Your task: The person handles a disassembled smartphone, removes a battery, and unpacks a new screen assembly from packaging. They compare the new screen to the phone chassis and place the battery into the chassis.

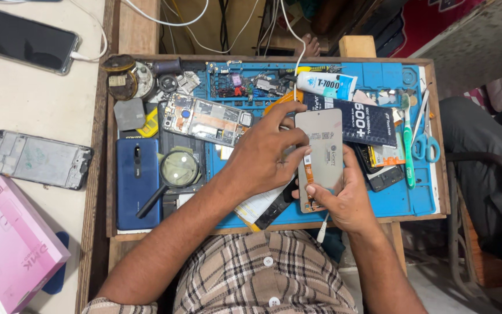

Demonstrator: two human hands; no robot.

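Both hands hold a grey phone display panel (321, 145), back side up, over the blue repair mat (399, 200). My left hand (265, 154) grips its left edge with fingers resting on top. My right hand (344, 195) supports the lower end from below, thumb on the panel's bottom. An orange flex strip shows at the panel's lower left.
An opened phone frame with circuit board (207, 119), a blue phone back (137, 177), a magnifying glass (176, 171), a glue tube (326, 85), a black box (358, 122), a green toothbrush (408, 148) and scissors (425, 142) lie on the mat. A pink box (7, 247), a bare frame (37, 160) and a charging phone (24, 39) sit left.
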